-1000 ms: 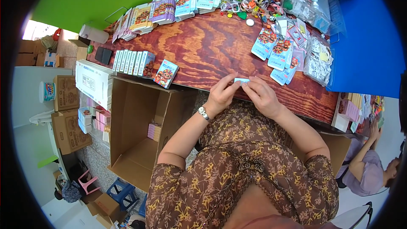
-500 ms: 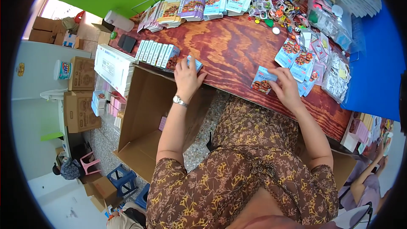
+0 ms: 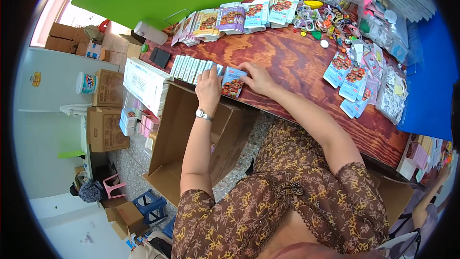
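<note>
While the head view shows the right hand (image 3: 258, 78) pinching the right edge of a blue box (image 3: 233, 83) between thumb and fingers, the left hand (image 3: 209, 88) bends over the right end of a row of upright boxes (image 3: 189, 68); whether its fingers grip one cannot be told. The blue box is between both sets of fingers, by the edge of the table (image 3: 297, 57). Stacks of flat packages (image 3: 232, 17) lie beyond the fingers; an open carton (image 3: 179, 136) is below the left ones.

Printed lettering stands on the blue box (image 3: 233, 84), too blurred to read.
</note>
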`<state>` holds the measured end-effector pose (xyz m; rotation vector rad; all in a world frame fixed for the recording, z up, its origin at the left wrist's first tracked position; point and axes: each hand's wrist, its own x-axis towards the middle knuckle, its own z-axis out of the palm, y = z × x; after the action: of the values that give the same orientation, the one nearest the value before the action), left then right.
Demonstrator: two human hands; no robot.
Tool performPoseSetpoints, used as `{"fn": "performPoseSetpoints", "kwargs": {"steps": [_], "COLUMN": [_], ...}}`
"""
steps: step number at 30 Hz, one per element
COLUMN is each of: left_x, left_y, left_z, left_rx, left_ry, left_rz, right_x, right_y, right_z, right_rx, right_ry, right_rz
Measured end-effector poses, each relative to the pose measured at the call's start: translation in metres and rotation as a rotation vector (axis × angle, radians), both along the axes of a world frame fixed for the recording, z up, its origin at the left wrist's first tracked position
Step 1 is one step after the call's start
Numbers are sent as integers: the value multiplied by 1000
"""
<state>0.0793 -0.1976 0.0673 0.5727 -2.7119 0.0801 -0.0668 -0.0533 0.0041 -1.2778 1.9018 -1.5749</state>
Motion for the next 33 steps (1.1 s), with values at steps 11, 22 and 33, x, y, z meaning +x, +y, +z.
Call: {"fn": "performPoseSetpoints", "kwargs": {"steps": [11,22,33], "left_x": [5,13,-49], "left_y": [4,17,137], "left_z": [-12,-17,5], "left_rx": [-89,-179,323], "left_ry": [-8,-164,183], "left_rz": [-122,-8,-504], "right_x": [14,-89,-68], "right_y": [-49,193,203], "right_z": [-14,97,85], "right_rx": [175,798,503], "right_ry": [159,920,556], "right_rz": [-86,-197,-345]}}
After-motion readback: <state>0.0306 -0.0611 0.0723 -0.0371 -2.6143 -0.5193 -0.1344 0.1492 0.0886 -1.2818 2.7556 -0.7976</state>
